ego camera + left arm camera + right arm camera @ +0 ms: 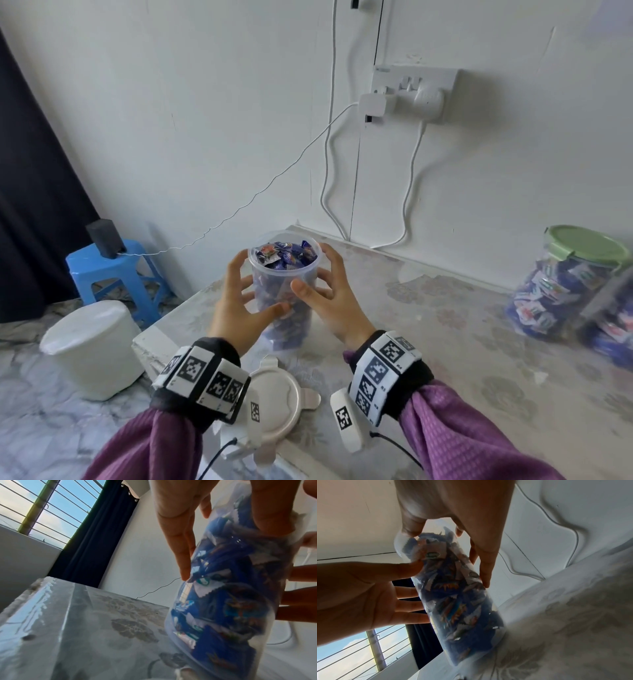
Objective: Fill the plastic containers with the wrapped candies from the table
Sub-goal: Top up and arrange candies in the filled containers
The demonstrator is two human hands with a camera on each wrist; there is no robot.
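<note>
Right now both hands cup the tall tub (283,291), fingers spread and only lightly curved against its wall: left hand (239,301) at 9 o'clock, right hand (329,298) at 3. Tub stands mid-table (445,342), candies (286,257) heaped to the rim. Risk: loose hold, top-heavy tub tips, candies spill. Lid (274,404) lies at 6 o'clock, not yet on.

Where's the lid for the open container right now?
In the head view, the white lid lies on the table between the wrists, nearer than the clear container.
</note>
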